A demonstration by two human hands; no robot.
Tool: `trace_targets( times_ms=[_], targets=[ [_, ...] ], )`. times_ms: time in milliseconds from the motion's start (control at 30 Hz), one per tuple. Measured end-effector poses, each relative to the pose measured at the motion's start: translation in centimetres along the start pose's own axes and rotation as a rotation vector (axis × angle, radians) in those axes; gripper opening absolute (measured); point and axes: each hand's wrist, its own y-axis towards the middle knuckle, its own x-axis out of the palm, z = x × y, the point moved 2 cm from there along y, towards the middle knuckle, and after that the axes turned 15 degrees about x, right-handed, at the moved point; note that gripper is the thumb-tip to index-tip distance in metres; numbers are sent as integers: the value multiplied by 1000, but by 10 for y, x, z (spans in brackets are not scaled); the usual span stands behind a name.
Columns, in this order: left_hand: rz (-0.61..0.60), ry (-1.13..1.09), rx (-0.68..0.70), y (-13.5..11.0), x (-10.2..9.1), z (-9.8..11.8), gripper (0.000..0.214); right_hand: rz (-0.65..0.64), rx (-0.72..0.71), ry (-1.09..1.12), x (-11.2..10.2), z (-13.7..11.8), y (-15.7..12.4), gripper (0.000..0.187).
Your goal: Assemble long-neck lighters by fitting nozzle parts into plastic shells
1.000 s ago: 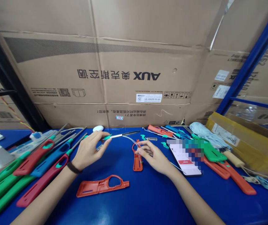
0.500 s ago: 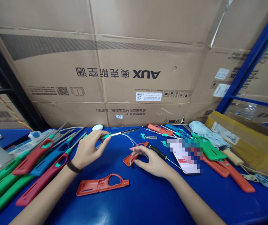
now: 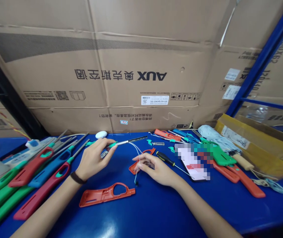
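In my left hand [image 3: 95, 155], fingers and thumb are closed on a lighter's metal tube [image 3: 123, 142] with a green piece at its near end. The tube points right, and thin white wires [image 3: 138, 148] trail from it. My right hand [image 3: 157, 168] pinches these wires between thumb and fingers, and a small dark end [image 3: 136, 182] hangs below. Partly hidden behind that hand lies one orange lighter shell half [image 3: 133, 168]. Closer to me, another orange shell half [image 3: 106, 195] lies with its hollow inside facing up.
Several long-necked lighters [image 3: 42, 190] lie at left by a power strip [image 3: 20, 155]. To the right are a screwdriver [image 3: 165, 158], a phone [image 3: 193, 165], more lighters [image 3: 222, 154] and a yellow-taped box [image 3: 260, 148]. A cardboard wall [image 3: 121, 49] stands behind.
The dark wire end now hangs lower, clear of the orange shell half, as my right hand has shifted slightly. My left hand still holds the tube. The view has shifted a little.
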Motion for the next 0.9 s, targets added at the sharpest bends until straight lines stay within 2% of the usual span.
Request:
trace_targets(
  times_ms=[200,333,500,567,700,900],
  targets=[
    [-10,-2,-11,1,1,0,20,-105,18,38,2,7,1,27],
    [-13,-3,-17,1,1,-1,21,-100,52,45,2,10,3,24],
    [-26,-8,-7,0,2,-1,22,-128,25,67,2,6,0,39],
    [-27,-7,-5,0,2,-2,22,-139,26,77,3,5,-1,39],
    [-34,16,-7,0,1,-2,22,-48,64,92,0,3,2,24],
    [-45,44,12,0,-1,-6,23,46,53,111,-9,3,4,33]
  ],
)
